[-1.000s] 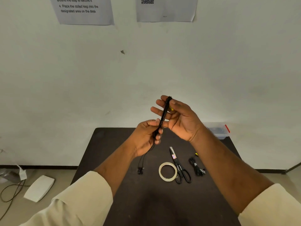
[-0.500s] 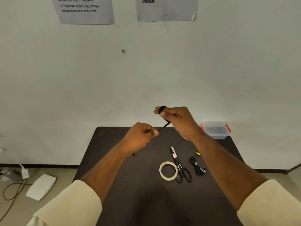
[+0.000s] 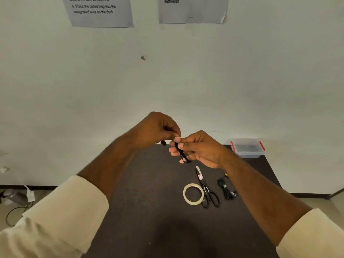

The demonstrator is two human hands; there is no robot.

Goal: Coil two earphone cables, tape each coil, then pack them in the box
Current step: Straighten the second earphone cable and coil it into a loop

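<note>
Both hands are raised above the far half of the dark table (image 3: 149, 211), close together, fingertips almost touching. Right hand (image 3: 200, 148) has its fingers curled around a black earphone cable (image 3: 182, 153) bundled into a narrow coil that runs slantwise across the fingers, thumb pressing it near the top. Left hand (image 3: 158, 130) is curled too, pinching the loose end of the same cable; a small black earbud (image 3: 163, 143) pokes out just below it. Second earphone cable (image 3: 226, 189), already bundled, lies on the table to the right, partly hidden by the right forearm. Scissors (image 3: 206, 189) lie just left of it, blades pointing away, handles near. Tape roll (image 3: 193, 193) lies flat, touching or nearly touching the scissor handles. Clear plastic box (image 3: 247, 148) with red clips sits at the far right corner of the table, well apart from the hands. Two paper sheets (image 3: 101, 12) hang on the wall above.
</note>
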